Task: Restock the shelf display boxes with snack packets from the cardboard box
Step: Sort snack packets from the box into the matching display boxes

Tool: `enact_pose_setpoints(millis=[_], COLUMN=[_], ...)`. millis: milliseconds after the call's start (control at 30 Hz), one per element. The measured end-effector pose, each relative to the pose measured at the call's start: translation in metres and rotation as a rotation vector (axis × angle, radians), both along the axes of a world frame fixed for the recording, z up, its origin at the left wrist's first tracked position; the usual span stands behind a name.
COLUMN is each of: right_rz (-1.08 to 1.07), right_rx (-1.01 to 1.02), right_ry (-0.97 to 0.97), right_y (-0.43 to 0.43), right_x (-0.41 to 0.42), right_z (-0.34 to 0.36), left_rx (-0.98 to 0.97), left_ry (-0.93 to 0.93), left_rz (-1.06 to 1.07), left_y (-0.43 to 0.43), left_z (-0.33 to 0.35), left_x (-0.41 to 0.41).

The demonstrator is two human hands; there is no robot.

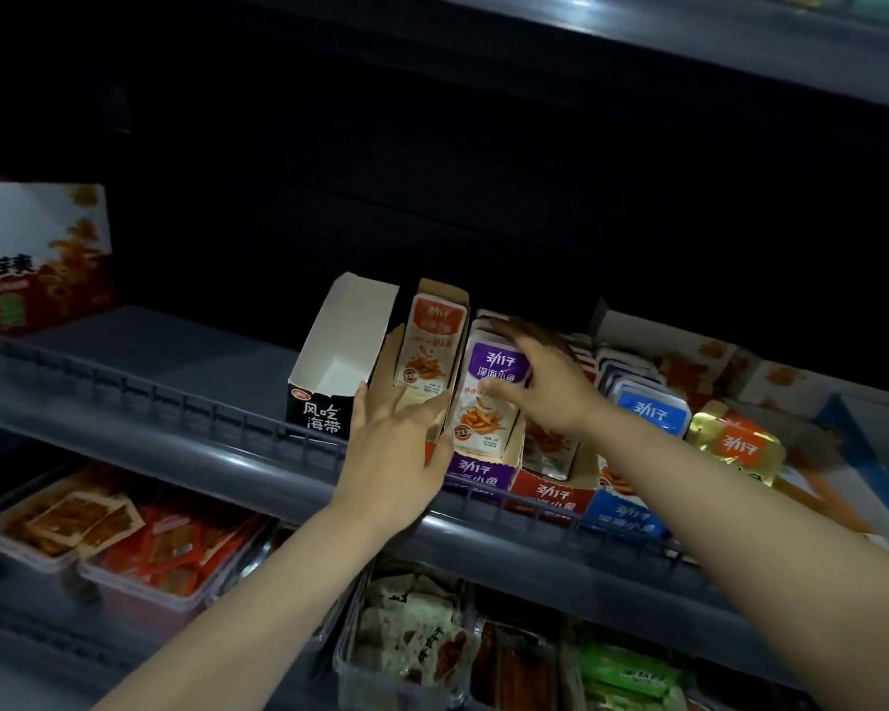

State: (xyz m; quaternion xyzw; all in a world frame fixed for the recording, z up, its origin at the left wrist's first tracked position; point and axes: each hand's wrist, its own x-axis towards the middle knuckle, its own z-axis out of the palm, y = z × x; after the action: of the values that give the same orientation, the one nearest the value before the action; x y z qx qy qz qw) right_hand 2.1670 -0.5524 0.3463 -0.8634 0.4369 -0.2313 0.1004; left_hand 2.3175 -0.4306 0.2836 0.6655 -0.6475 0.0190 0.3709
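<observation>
A row of display boxes stands on the middle shelf point(186, 418). My left hand point(396, 454) holds the front of the brown display box point(432, 300), which carries an orange snack packet point(429, 351). My right hand point(540, 382) grips the top of a stack of purple snack packets point(488, 402) standing in the purple display box point(476, 477). To its right are a red display box point(550, 497) and a blue display box point(622, 520) with blue packets point(650, 410). An empty black and white display box point(340, 351) stands to the left.
A large red and white carton point(37, 254) sits at the shelf's far left. Gold-edged orange packets point(740, 443) lie at the right, beside a blue box edge point(873, 454). Clear trays of snacks point(139, 536) fill the lower shelf. Another shelf hangs overhead.
</observation>
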Motion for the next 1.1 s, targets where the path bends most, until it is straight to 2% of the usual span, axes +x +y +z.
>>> enact_pose_setpoints(millis=[267, 367, 500, 633, 733, 800, 900, 967, 1100], right_rz=[-0.005, 0.090, 0.136, 0.087, 0.062, 0.065, 0.046, -0.004, -0.204], right_rx=[-0.099, -0.104, -0.162, -0.107, -0.055, 0.083, 0.415, 0.641, 1.010], right_ry=[-0.047, -0.127, -0.112, -0.148, -0.093, -0.004, 0.143, 0.202, 0.105], right_y=[0.022, 0.061, 0.128, 0.178, 0.213, 0.236, 0.257, 0.266, 0.289], right_x=[-0.011, -0.030, -0.073, -0.121, -0.145, -0.157, -0.174, -0.185, -0.208], right_z=[0.008, 0.007, -0.016, -0.077, -0.145, -0.190, -0.257, -0.300, -0.362], left_rx=[-0.103, -0.102, -0.101, 0.003, 0.254, 0.424, 0.593, 0.741, 1.013], left_ry=[0.011, -0.006, 0.009, 0.039, -0.006, -0.020, -0.113, -0.072, 0.065], left_rz=[-0.056, -0.072, -0.126, -0.178, -0.143, -0.134, -0.135, -0.141, -0.156], left_y=[0.014, 0.040, 0.085, 0.127, 0.157, 0.172, 0.190, 0.199, 0.205], left_z=[-0.005, -0.014, -0.049, -0.114, -0.163, -0.196, -0.233, -0.257, -0.298], left_x=[-0.010, -0.025, -0.045, -0.057, -0.067, -0.070, -0.077, -0.081, -0.088])
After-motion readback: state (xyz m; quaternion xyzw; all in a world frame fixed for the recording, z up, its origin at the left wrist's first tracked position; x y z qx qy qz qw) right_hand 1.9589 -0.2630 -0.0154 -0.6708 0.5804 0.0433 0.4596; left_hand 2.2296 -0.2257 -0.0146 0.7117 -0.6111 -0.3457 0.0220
